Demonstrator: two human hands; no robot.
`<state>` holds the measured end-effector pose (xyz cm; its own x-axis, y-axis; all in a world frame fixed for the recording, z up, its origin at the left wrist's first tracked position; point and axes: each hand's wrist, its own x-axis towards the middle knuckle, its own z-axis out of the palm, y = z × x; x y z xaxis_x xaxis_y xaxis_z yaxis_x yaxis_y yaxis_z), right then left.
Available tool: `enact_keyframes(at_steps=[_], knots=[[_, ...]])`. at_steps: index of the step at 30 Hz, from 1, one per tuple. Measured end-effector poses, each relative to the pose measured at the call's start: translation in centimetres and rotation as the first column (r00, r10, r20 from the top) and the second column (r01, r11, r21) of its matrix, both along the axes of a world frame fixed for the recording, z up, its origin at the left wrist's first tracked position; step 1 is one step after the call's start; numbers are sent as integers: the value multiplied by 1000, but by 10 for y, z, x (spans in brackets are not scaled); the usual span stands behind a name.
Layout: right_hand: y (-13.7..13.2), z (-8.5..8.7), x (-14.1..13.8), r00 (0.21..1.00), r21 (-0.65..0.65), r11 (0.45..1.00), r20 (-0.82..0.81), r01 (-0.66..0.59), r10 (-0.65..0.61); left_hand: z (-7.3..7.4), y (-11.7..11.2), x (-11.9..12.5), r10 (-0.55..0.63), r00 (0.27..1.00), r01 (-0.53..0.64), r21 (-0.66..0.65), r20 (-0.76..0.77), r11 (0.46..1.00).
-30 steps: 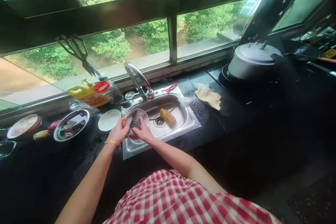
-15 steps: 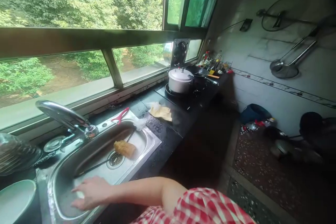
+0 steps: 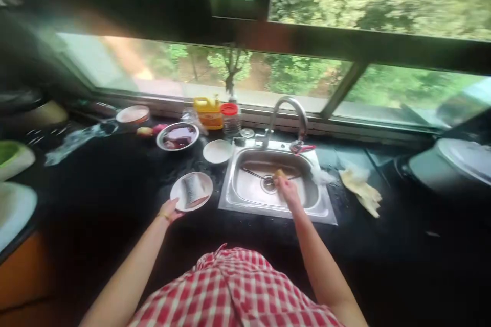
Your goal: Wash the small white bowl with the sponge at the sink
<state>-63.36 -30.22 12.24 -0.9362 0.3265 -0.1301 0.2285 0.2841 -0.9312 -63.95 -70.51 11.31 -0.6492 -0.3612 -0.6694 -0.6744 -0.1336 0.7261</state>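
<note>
My left hand (image 3: 172, 210) grips the lower left rim of a white plate (image 3: 206, 179). On that plate lies a silvery, pink-edged piece that looks like fish (image 3: 193, 190). My right hand (image 3: 284, 187) reaches down into the steel sink (image 3: 249, 193), its fingers closed on a brownish piece (image 3: 279, 172) near the drain. Most of that piece is covered by the fingers, and its kind is unclear. A thin dark stick (image 3: 251, 172) lies in the basin. The faucet (image 3: 299, 112) arches over the sink, with a red-handled peeler (image 3: 306, 149) at the back rim.
Left of the sink are a white plate (image 3: 217, 151), a bowl of dark red pieces (image 3: 177, 136), a red-lidded jar (image 3: 230, 118) and a yellow jug (image 3: 208, 112). To the right lie a pale cloth-like piece (image 3: 360, 191) and a pot (image 3: 445, 166).
The view has swung left, bringing both hands into sight. Earlier one hand was at the sink's left part; now my right hand has hold of the brownish piece and my left holds the plate.
</note>
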Motion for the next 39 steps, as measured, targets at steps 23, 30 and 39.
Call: enact_keyframes(at_steps=[23,30,39], knots=[[41,-12,13,916,-8,917,45,-400,400,83,236,-22,-479,793,498,-53,-376,866],[131,-21,14,938,-230,913,-1,-337,346,70,251,-37,-795,468,863,7,-387,505],[146,-92,43,980,221,973,197,-69,25,1,209,32,-731,672,707,-193,-116,680]])
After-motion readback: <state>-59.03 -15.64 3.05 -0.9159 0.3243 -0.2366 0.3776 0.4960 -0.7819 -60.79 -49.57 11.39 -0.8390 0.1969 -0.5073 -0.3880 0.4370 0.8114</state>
